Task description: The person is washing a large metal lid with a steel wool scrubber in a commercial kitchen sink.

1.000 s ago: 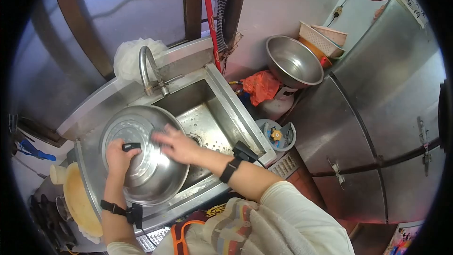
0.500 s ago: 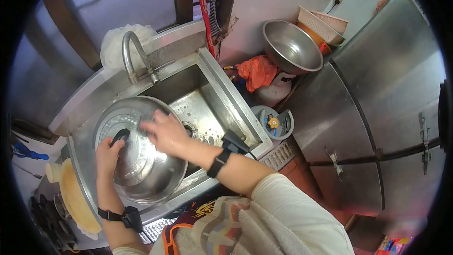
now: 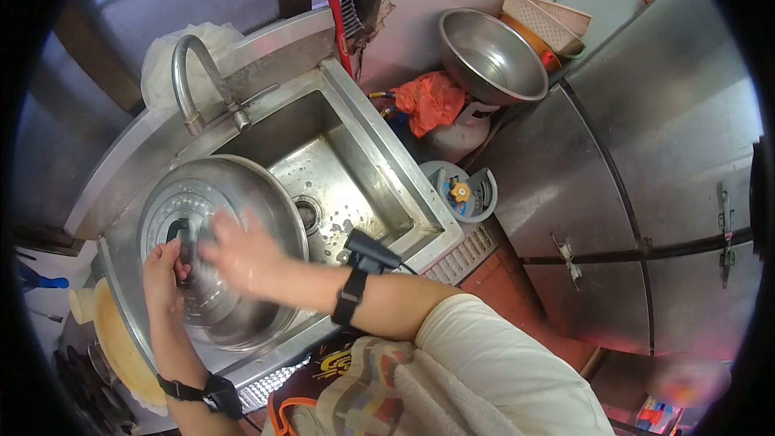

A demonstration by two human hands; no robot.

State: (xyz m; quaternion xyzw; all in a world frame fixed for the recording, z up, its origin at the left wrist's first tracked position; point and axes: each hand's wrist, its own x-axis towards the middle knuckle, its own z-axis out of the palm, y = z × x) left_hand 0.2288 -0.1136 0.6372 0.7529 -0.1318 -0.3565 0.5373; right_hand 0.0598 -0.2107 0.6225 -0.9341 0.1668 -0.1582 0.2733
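Observation:
A large domed metal lid (image 3: 211, 300) with a wet sheen lies tilted over the left part of the sink (image 3: 343, 169). My left hand (image 3: 166, 268) is closed around the lid's black handle (image 3: 179, 229). Over the lid's top, close to the handle, my right hand (image 3: 238, 254) is blurred by motion, its fingers stretched out and nothing visible in them. A curved metal faucet (image 3: 182, 81) rises behind the lid. To the right of the lid, the sink's drain (image 3: 307, 215) and wet basin floor show.
A big metal basin (image 3: 494, 60) sits on a gas cylinder (image 3: 456, 141) to the right, with an orange-red plastic bag (image 3: 430, 103) beside it. Another cylinder (image 3: 460, 192) stands by the sink's corner. A steel refrigerator (image 3: 638, 161) lines the right. A round yellowish board (image 3: 123, 343) leans at left.
My right hand has swept left and slightly down across the lid toward the handle. The left hand keeps its hold on the handle. The whole view has shifted a little.

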